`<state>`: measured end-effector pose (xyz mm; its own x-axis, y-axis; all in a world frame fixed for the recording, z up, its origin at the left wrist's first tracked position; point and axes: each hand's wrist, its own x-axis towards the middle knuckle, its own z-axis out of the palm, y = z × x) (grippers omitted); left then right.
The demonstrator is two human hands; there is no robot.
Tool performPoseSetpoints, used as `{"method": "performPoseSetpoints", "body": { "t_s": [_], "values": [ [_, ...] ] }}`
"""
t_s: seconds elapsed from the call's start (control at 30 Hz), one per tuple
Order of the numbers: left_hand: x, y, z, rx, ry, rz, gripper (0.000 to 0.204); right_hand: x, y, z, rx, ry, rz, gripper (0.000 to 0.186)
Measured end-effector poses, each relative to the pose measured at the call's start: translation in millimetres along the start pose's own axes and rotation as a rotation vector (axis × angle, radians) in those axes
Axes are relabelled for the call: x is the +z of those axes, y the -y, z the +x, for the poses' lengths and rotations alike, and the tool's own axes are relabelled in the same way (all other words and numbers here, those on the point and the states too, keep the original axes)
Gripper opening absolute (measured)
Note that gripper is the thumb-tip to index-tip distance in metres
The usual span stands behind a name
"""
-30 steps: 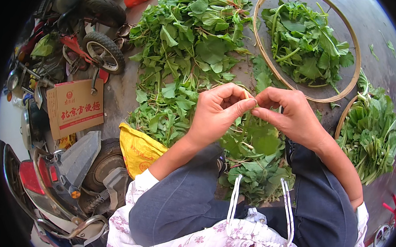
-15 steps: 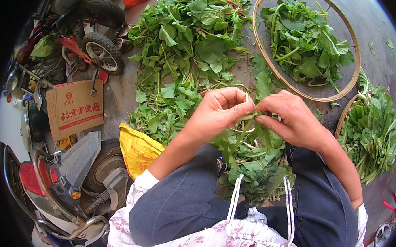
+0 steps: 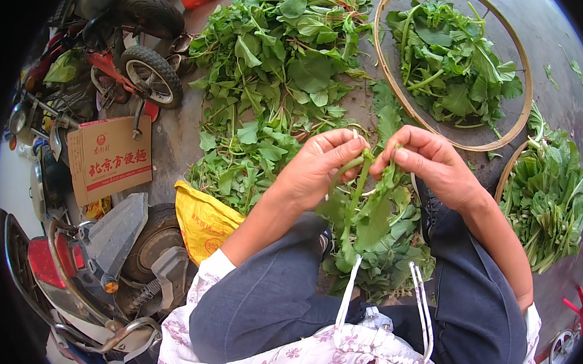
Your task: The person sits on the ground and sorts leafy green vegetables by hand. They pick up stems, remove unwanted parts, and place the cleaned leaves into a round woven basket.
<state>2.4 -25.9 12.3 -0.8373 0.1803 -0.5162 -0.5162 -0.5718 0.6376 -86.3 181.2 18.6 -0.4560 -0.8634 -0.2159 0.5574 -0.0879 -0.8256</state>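
Note:
Over my lap, my left hand pinches a green leafy stem near its top, and the rest of it hangs down. My right hand is a short way to the right, fingers closed on a green leaf that droops below them. The fingertips of the two hands are apart. Beneath the hands, between my knees, lies a heap of leafy greens. A larger pile of greens spreads over the floor beyond my left hand.
A round wood-rimmed sieve holds greens at the far right. Bundled greens sit in another basket to the right. On the left are a yellow sack, a cardboard box, a parked motorbike and a small bike wheel.
My hands have moved apart; the right has shifted slightly right with a leaf in its fingers. The left still grips the stem, which now hangs more in view.

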Motion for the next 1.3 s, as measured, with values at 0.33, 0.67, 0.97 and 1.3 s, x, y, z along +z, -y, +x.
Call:
{"method": "performPoseSetpoints", "body": {
  "t_s": [0.33,0.67,0.97,1.3],
  "values": [
    [10.0,2.1,2.0,0.193,-0.069,0.034,0.006,7.8,-4.6,3.7,0.057,-0.089,-0.214,0.02],
    [8.9,8.7,1.2,0.338,-0.117,0.345,0.01,2.7,-0.7,2.5,0.026,-0.091,-0.741,0.026],
    [23.2,1.7,2.8,0.876,-0.168,0.933,0.012,-3.2,-16.5,2.1,0.058,-0.269,-0.553,0.026],
    [10.2,16.0,4.8,0.337,-0.19,0.261,0.005,1.2,-19.0,1.8,0.17,-0.131,-0.264,0.021]
  ]
}}
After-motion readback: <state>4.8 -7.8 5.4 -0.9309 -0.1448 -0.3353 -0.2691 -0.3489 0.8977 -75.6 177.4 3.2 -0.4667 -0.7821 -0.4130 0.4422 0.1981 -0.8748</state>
